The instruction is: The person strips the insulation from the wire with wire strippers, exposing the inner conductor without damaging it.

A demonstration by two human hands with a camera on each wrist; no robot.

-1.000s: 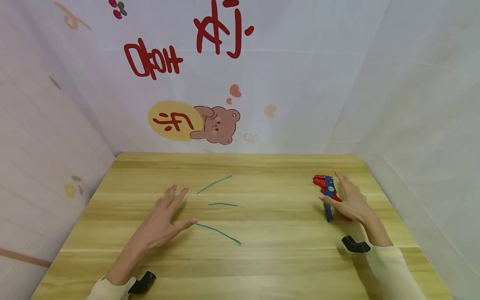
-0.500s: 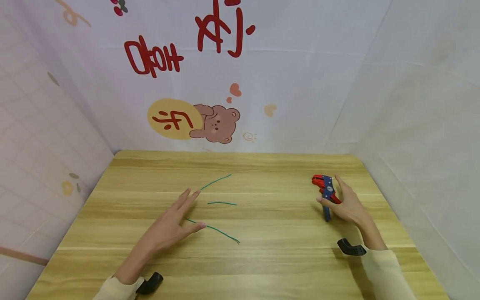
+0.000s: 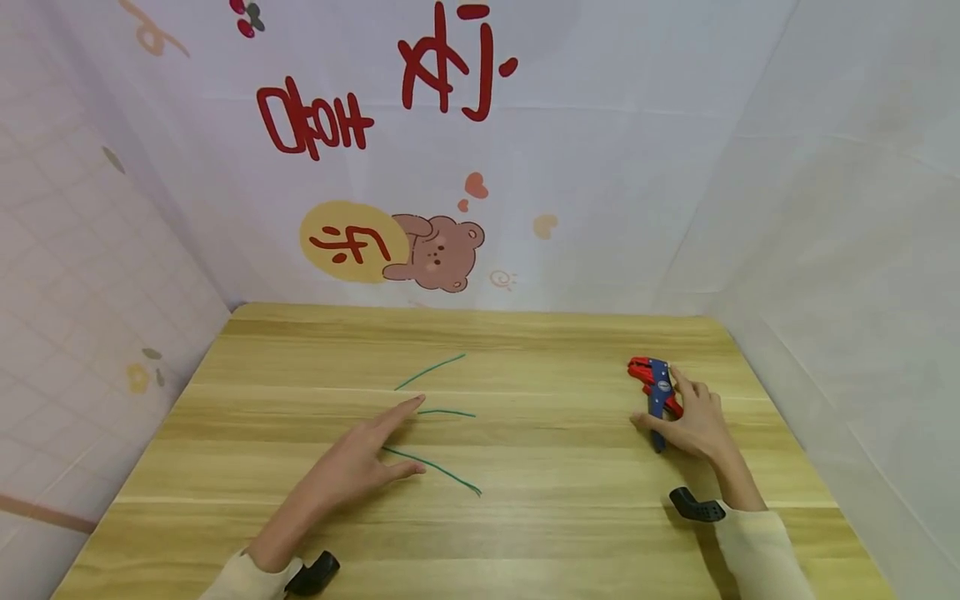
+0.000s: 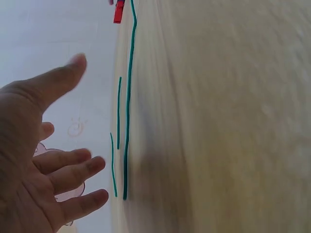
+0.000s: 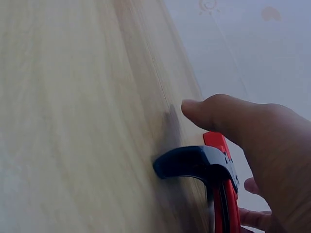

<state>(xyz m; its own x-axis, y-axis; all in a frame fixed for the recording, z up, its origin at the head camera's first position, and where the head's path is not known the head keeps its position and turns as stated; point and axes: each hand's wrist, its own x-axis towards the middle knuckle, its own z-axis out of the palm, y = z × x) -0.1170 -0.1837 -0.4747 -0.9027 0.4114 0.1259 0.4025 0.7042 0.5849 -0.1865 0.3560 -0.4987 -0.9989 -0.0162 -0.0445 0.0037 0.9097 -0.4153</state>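
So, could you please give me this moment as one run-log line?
Left hand: open, near green wires | Right hand: open, astride red-and-blue tool, no clear grip | Wires: three, lying apart on table

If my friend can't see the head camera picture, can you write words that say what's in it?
A person's open left hand is near three thin green strands on a wooden table, and the right hand is partly over a red-and-blue tool. Behind, a pale wall shows a cartoon bear and red writing.
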